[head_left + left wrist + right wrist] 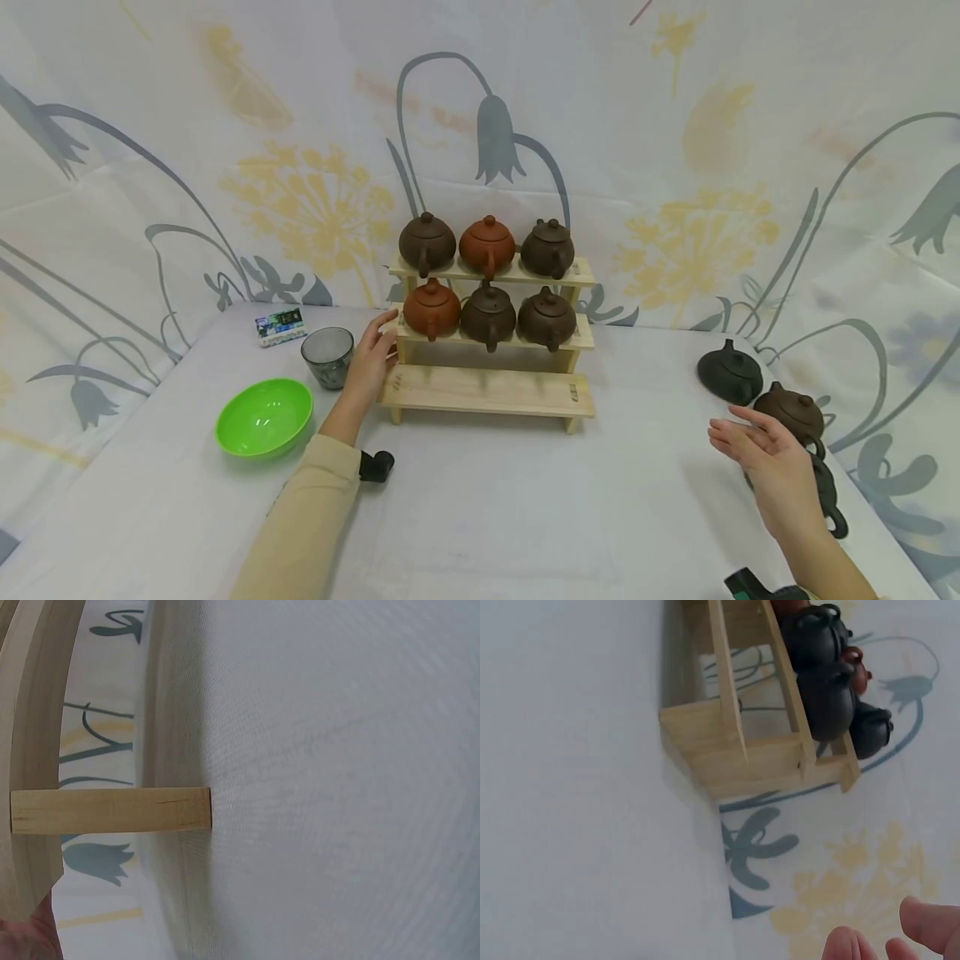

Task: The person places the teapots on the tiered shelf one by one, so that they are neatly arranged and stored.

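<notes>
A three-tier wooden stand [487, 392] stands on the white-covered table, its lowest tier bare. My left hand [369, 362] grips the stand's left end near the middle tier, fingers bent at its edge; part of that hand [30, 937] shows behind the plank in the left wrist view. Three teapots, including a reddish one [488, 243], line the top tier. Another reddish teapot [431, 308] and two dark ones fill the middle tier. On the right, my right hand [776, 475] holds nothing, fingers loosely extended, beside a brown teapot [789, 412]. It partly hides a dark teapot [825, 492].
A black teapot [729, 372] sits at the back right. Left of the stand are a grey glass cup [328, 357], a bright green bowl [264, 418] and a small patterned box [280, 327]. A flower-printed cloth [315, 150] hangs behind the table.
</notes>
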Demonstrator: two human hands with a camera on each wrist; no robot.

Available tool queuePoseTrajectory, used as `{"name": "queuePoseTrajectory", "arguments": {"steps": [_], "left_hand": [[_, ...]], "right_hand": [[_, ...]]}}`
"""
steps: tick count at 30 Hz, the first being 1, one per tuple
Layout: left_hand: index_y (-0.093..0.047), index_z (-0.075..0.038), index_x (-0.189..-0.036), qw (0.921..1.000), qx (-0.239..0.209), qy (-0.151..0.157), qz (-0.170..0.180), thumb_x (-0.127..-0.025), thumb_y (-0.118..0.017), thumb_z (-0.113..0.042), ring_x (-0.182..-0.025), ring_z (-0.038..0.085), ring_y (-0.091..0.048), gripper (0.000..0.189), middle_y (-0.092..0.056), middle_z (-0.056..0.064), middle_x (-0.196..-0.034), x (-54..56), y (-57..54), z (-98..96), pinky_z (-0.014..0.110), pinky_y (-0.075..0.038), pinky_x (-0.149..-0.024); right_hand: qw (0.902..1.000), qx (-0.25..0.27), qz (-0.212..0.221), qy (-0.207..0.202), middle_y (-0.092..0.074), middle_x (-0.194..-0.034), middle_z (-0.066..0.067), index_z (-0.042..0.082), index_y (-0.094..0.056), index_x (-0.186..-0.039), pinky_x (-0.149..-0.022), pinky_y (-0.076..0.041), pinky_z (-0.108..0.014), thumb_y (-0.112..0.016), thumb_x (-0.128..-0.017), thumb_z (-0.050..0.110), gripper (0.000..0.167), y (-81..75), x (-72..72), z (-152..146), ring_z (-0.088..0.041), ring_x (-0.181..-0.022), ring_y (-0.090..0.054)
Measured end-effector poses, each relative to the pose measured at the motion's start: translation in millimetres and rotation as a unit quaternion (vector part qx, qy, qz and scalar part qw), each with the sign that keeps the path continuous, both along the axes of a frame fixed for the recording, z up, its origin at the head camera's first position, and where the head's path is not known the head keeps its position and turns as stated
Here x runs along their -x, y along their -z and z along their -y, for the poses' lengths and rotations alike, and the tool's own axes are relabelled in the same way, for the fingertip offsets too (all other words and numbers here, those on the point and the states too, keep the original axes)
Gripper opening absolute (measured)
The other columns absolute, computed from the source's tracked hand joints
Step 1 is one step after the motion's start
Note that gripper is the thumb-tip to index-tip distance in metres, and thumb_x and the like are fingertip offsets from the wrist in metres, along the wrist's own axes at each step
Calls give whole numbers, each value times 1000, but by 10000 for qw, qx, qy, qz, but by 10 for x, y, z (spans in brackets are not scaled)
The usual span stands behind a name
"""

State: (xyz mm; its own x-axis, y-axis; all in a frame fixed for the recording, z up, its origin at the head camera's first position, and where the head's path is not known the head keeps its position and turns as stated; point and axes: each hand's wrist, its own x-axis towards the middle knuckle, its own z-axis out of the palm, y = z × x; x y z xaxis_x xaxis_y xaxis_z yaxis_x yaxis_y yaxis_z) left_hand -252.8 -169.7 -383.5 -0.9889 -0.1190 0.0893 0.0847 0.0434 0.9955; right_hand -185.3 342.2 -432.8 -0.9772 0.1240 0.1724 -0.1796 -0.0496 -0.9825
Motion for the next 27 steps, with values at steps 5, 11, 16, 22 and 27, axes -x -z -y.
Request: {"name": "queuePoseTrajectory", "arguments": {"steps": [5, 11, 16, 22, 27], "left_hand": [[-36, -14, -143, 10000, -38, -2, 2, -102, -36, -21, -115, 30, -43, 41, -42, 17, -124, 2, 7, 5, 43, -37, -97], [-35, -15, -143, 10000, 7, 20, 4, -102, -36, -22, -118, 33, -42, 42, -42, 17, -124, -4, 3, 15, 44, -36, -98], [-34, -16, -144, 9999, 105, 33, 48, -102, -35, -24, -119, 31, -42, 42, -43, 18, -126, 4, 0, 30, 44, -35, -99], [-34, -16, -145, 9999, 105, 56, 68, -103, -35, -25, -120, 30, -42, 43, -42, 18, -129, 2, -8, 33, 43, -34, -100], [-35, -16, -144, 10000, 77, 38, 26, -102, -35, -23, -120, 30, -43, 42, -43, 18, -127, -4, -11, 32, 43, -35, -99]], "right_hand": [[9998, 86, -95, 179, -68, -97, -7, -9, -41, -129, -73, -51, -26, -69, -85, 12, 56, 71, -78, -255, -17, -86, -67], [9975, -437, 183, 522, -69, -92, 5, 7, -54, -119, -70, -49, -14, -67, -86, 9, 36, -193, -306, -286, -7, -80, -66], [9843, -1067, 698, 1220, -64, -83, 20, 23, -62, -101, -64, -43, -5, -70, -83, 6, 27, -519, -537, -157, 7, -74, -60], [9341, -2620, 1583, 1838, -53, -78, 29, 20, -60, -105, -62, -43, -10, -71, -84, 24, 24, -572, -592, -327, 16, -67, -49], [8793, -3839, 2284, 1653, -61, -95, -15, -7, -48, -122, -69, -49, -38, -68, -83, 42, 66, -489, -567, -539, 0, -69, -52]]}}
